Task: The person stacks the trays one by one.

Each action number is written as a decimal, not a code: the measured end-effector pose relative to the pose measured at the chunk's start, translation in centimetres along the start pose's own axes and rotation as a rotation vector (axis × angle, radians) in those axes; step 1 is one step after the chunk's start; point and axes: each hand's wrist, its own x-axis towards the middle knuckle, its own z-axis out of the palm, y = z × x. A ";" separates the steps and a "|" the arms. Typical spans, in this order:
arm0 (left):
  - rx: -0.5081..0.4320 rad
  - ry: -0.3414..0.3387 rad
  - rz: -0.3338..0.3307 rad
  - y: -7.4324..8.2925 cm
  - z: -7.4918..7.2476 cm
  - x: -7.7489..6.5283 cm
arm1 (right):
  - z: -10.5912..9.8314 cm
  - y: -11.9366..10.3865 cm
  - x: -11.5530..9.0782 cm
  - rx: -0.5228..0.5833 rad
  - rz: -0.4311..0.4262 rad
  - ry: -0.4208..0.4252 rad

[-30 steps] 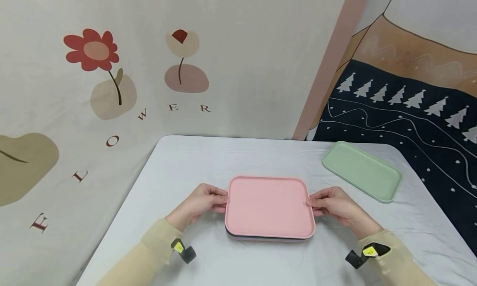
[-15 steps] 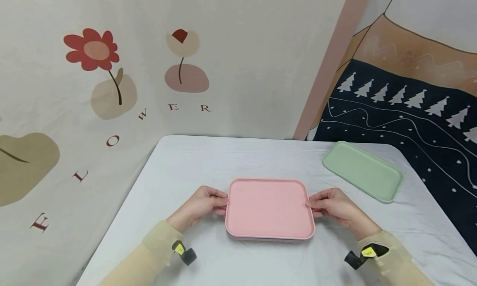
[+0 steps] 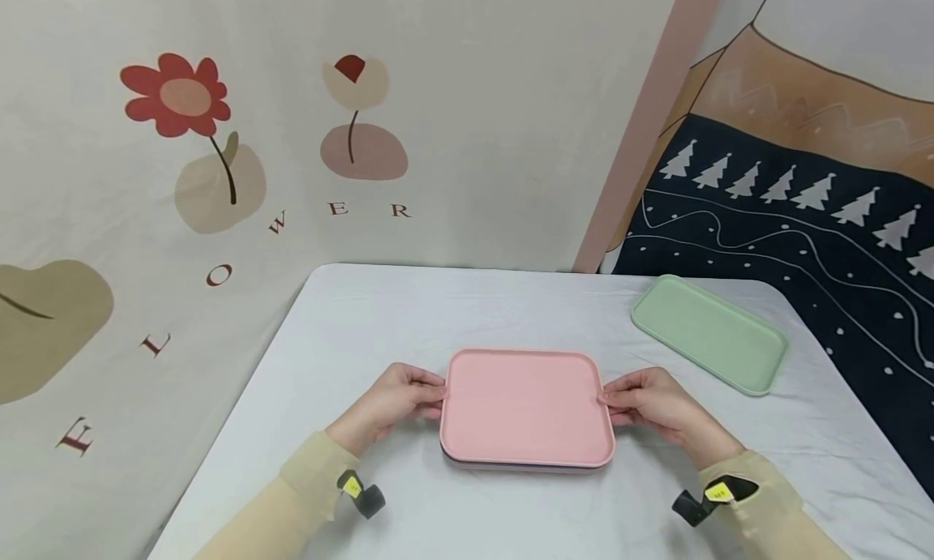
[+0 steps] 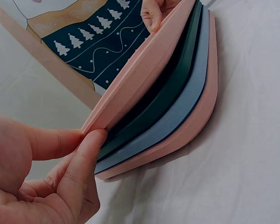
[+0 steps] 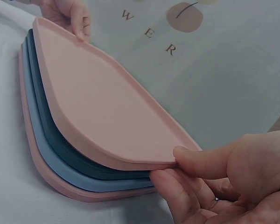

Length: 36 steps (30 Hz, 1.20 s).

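My left hand (image 3: 397, 402) pinches the left short side of a pink rectangular tray (image 3: 525, 406) between thumb and fingers. The opposite short side is pinched by my right hand (image 3: 649, 402). This tray lies over a stack made of a dark green tray (image 4: 177, 77), a blue tray (image 4: 191, 98) and another pink tray (image 4: 210, 102) at the bottom. A dark wedge shows between the top pink tray and the green one in the left wrist view. From the head view, the top tray hides most of the stack.
A light green, narrower tray (image 3: 708, 333) lies at an angle at the back right of the white-covered table (image 3: 409, 309). Behind the table hang a flower-print cloth (image 3: 496, 138) and a dark cloth with white trees (image 3: 803, 252).
The top pink tray has come down slightly toward the stack since one second ago, both hands still pinching its sides. Over the last half second it has hardly moved.
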 end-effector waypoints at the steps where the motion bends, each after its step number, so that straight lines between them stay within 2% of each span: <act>1: 0.002 0.004 0.001 0.0 0.0 0.0 | 0.0 0.0 0.0 0.001 0.003 0.004; 19: 0.040 0.038 0.024 0.1 0.3 -0.3 | 0.3 0.1 0.1 -0.039 0.011 0.059; 36: 0.041 0.049 -0.001 0.3 0.5 -0.6 | 0.3 0.2 -0.1 -0.049 0.018 0.076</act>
